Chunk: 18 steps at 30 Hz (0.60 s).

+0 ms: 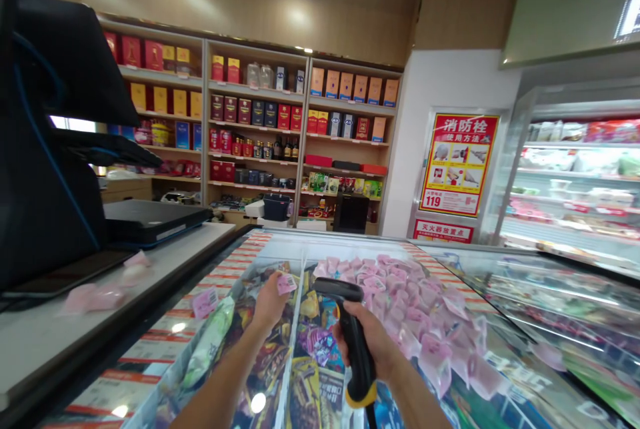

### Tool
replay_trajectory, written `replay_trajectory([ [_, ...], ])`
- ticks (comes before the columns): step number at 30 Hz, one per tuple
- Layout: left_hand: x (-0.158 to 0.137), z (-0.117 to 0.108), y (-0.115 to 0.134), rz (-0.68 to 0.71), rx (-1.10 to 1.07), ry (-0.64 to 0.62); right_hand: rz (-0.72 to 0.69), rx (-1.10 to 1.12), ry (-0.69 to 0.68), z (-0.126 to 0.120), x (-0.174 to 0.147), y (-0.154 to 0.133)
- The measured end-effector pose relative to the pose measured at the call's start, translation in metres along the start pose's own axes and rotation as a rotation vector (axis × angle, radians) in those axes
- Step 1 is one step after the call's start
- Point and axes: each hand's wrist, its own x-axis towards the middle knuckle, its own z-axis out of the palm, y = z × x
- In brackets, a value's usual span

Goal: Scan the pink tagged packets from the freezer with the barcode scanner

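My left hand [270, 301] pinches a small pink packet [287, 284] with a printed label, above the glass top of a freezer chest. My right hand [367, 336] is wrapped around the grip of a black and yellow barcode scanner [356, 342]. The scanner's head points left, toward the pink packet. To the right of the scanner lies a heap of similar pink packets [400, 302] on the glass. One more labelled pink packet [205, 302] rests left of my left hand. Colourful wrapped goods [315, 342] show beneath the glass.
A black checkout terminal [55, 149] stands on a white counter [30, 356] at left, with several pink pieces [107, 297] near it. Behind are shelves of boxes [257, 112] and a red fire-hydrant poster [459, 164]. An open refrigerated display [575, 182] is at right.
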Motion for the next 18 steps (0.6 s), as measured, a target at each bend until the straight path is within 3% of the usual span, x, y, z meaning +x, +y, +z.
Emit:
replay_trajectory([
  [9,0.0,-0.012,-0.019,-0.062,0.067,0.085,-0.081,-0.009,0.013,-0.006,0.003,0.003],
  [14,0.005,-0.036,-0.046,-0.145,0.168,0.21,-0.208,-0.009,0.16,-0.021,0.003,-0.007],
  [18,0.003,-0.049,-0.051,-0.136,0.234,0.322,-0.265,-0.02,0.299,-0.037,-0.001,-0.026],
])
